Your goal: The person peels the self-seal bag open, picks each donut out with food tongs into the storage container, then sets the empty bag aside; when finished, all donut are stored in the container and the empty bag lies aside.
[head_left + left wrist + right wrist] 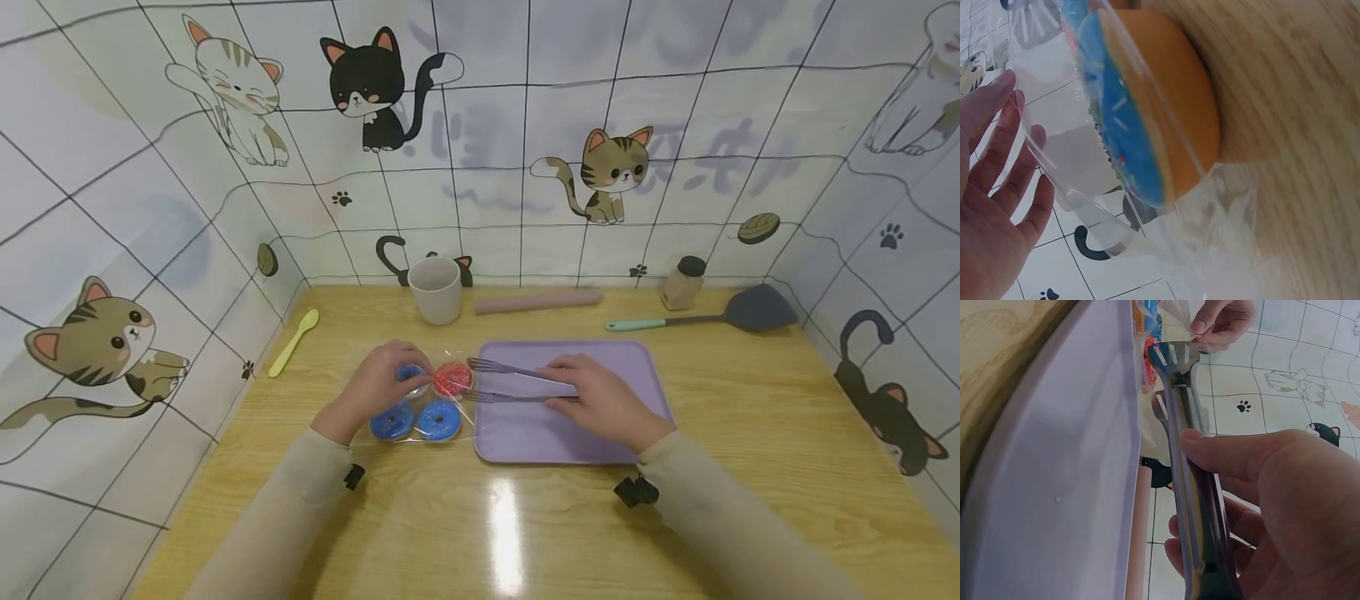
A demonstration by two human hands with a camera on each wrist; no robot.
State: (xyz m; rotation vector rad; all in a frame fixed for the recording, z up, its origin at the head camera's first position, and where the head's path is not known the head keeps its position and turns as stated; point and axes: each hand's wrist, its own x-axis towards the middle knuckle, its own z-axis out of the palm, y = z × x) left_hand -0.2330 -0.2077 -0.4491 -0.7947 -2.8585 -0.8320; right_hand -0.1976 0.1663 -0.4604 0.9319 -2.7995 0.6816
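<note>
Two blue donuts (441,427) sat in a clear bag (1210,262) beside the purple tray (570,442). The right hand (600,400) had its fingers around tongs (517,371), tips apart, near the red donut (453,377). The left hand's (378,383) fingers pinched the bag. Opening it seemed the step; next needed a gentle grab.

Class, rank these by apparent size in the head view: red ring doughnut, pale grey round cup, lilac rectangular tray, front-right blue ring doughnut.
1. Lilac tray
2. Grey cup
3. Red doughnut and front-right blue doughnut: too alike to rank, since the blue one sits nearer the camera.
</note>
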